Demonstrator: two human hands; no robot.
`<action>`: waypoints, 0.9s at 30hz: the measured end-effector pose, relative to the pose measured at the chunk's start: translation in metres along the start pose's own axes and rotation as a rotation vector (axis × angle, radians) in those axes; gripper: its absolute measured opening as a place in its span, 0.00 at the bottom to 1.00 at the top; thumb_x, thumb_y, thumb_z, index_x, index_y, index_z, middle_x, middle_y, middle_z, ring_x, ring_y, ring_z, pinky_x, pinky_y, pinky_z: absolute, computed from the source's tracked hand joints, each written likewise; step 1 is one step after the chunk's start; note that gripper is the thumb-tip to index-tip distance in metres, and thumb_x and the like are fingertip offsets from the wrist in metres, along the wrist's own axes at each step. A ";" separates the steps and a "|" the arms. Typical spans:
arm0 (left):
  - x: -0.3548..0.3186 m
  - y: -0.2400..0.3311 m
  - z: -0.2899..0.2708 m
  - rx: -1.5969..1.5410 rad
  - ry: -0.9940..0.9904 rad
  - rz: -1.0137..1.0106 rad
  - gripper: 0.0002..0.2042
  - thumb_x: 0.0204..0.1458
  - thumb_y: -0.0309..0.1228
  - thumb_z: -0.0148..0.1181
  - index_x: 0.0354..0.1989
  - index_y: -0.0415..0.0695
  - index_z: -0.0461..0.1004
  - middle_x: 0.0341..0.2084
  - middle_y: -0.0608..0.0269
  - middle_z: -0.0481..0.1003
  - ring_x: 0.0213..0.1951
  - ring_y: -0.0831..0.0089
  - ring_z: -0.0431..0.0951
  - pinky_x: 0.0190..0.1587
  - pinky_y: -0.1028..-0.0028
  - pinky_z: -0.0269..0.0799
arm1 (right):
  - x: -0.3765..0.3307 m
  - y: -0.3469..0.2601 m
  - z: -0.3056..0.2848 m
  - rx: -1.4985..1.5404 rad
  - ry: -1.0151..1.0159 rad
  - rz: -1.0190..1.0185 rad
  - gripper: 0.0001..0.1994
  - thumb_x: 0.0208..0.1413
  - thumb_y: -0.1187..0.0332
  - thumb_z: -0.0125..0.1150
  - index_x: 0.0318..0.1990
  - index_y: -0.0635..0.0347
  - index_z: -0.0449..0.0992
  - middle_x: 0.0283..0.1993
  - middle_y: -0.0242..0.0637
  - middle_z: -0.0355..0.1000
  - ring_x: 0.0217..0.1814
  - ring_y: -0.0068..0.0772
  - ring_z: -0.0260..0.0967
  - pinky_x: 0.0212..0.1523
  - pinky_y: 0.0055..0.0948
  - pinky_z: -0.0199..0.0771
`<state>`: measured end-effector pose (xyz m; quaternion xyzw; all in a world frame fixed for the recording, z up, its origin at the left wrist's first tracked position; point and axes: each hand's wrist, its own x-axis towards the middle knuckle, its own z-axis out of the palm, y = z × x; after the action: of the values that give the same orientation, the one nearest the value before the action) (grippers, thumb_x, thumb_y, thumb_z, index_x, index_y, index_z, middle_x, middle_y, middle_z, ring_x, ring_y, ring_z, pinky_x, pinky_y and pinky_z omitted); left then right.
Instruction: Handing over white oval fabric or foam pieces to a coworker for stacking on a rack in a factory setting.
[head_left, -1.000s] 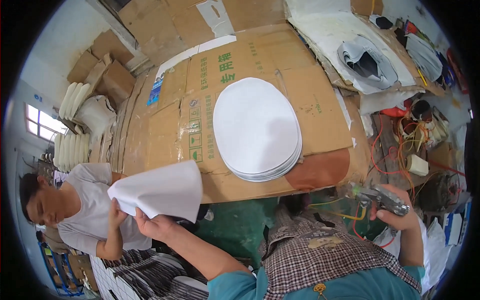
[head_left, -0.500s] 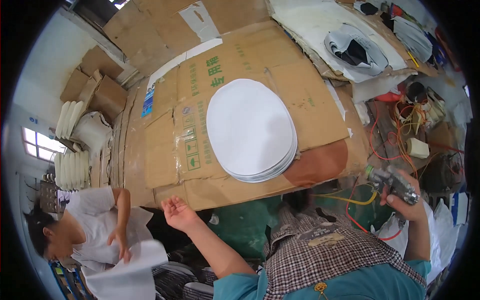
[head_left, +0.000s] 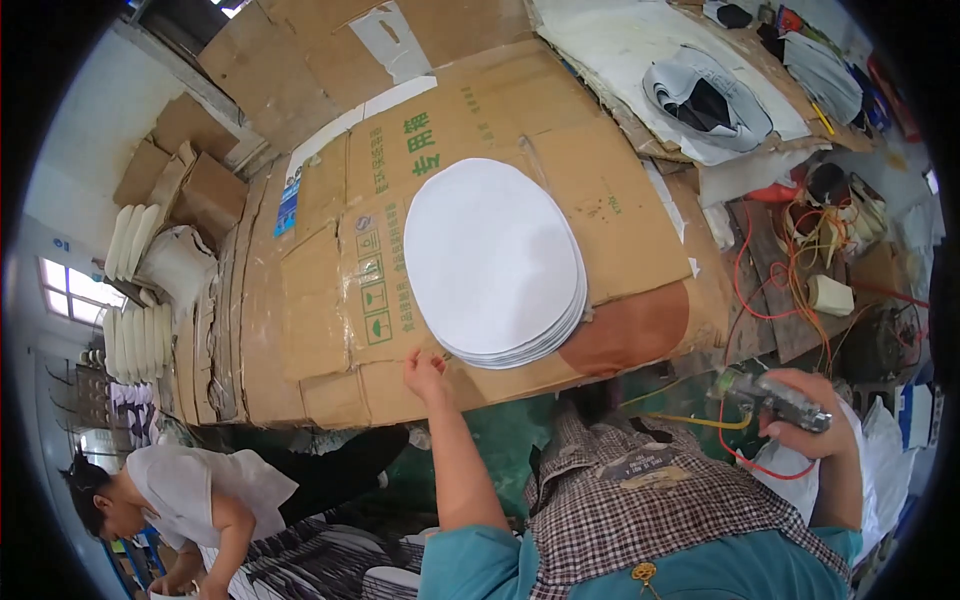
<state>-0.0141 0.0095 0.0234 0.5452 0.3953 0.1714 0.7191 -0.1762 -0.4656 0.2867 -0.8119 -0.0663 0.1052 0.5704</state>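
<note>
Take the pile of white oval sheets (head_left: pixel 495 260) as the middle of a clock. The left hand (head_left: pixel 426 374) is at 7 o'clock, just beside the pile's edge; its fingers are bent and nothing shows in it, but I can't tell how tightly it is closed or if it touches the pile. The right hand (head_left: pixel 808 425), at 4 o'clock, is wrapped around a spray gun (head_left: pixel 780 402), which looks hard and a bit heavy. A red hose (head_left: pixel 788 474) hangs near the gun. Each sheet looks thin, light and a little bendy, so it may flop or crease but should not break. The rim at 6 or 7 o'clock looks best to pinch, since many edges show there and two could come up together. The pile lies flat on brown cardboard (head_left: pixel 320 300) covering the table, with a reddish-brown patch (head_left: pixel 640 330) at 4 o'clock. The floor (head_left: pixel 480 450) below is green. Another person (head_left: pixel 205 475) bends down at 8 o'clock. Cream pads (head_left: pixel 135 340) stand in a row near 9, with a bright window (head_left: pixel 80 290) past them. Rolled grey cloth (head_left: pixel 670 75) sits at 2.
</note>
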 end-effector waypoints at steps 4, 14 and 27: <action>0.036 -0.042 0.000 0.521 -0.036 0.267 0.13 0.44 0.25 0.54 0.41 0.38 0.72 0.28 0.58 0.72 0.30 0.67 0.74 0.35 0.70 0.72 | 0.026 0.000 0.014 0.139 -0.067 -0.057 0.28 0.41 0.70 0.65 0.52 0.68 0.65 0.32 0.39 0.72 0.30 0.25 0.71 0.31 0.25 0.71; -0.006 -0.032 0.042 1.214 0.119 0.399 0.15 0.44 0.30 0.57 0.41 0.38 0.73 0.36 0.51 0.73 0.40 0.55 0.73 0.42 0.62 0.70 | 0.029 0.018 -0.014 0.115 0.030 -0.041 0.27 0.43 0.72 0.63 0.53 0.67 0.64 0.37 0.39 0.70 0.29 0.27 0.71 0.31 0.26 0.72; 0.018 -0.030 0.047 1.138 0.102 0.429 0.06 0.41 0.29 0.56 0.23 0.39 0.76 0.23 0.53 0.75 0.28 0.56 0.76 0.33 0.64 0.71 | 0.061 0.025 -0.022 0.188 -0.080 -0.041 0.25 0.43 0.70 0.63 0.51 0.70 0.65 0.30 0.36 0.72 0.29 0.25 0.70 0.33 0.26 0.73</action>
<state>0.0273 -0.0191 -0.0065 0.9024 0.3402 0.1000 0.2447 -0.1118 -0.4806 0.2645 -0.7484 -0.0954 0.1314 0.6430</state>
